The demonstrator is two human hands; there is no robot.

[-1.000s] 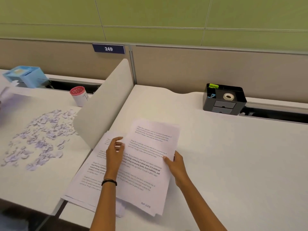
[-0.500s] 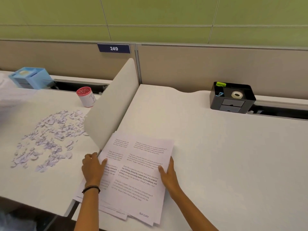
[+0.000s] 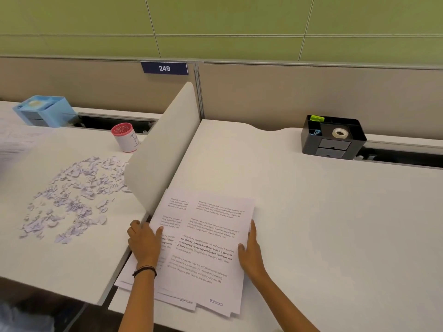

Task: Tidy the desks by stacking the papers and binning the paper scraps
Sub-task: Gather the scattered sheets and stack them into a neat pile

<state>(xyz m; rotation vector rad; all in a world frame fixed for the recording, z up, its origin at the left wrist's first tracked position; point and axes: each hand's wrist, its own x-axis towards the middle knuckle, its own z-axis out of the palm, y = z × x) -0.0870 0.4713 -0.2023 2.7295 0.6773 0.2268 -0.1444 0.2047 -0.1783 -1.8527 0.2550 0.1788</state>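
Note:
A loose stack of printed papers [image 3: 206, 248] lies at the near left corner of the right desk [image 3: 323, 224], its sheets slightly offset and overhanging the front edge. My left hand [image 3: 145, 243] rests on the stack's left side with its fingers over the sheet edges. My right hand [image 3: 250, 251] presses flat against the stack's right edge with straight fingers. A wide scatter of small torn paper scraps [image 3: 72, 197] covers the left desk [image 3: 48, 259]. More white sheets [image 3: 16, 142] lie at the far left edge.
A curved white divider panel [image 3: 165, 149] stands between the two desks. A red-topped white cup [image 3: 125, 137] and a blue organiser box [image 3: 44, 111] sit at the back of the left desk. A black organiser [image 3: 333, 138] with a tape roll sits at the back right.
The top sheet has been drawn down and left onto the stack. My left hand slid from the sheet's middle to the stack's left side, and my right hand straightened along the right edge.

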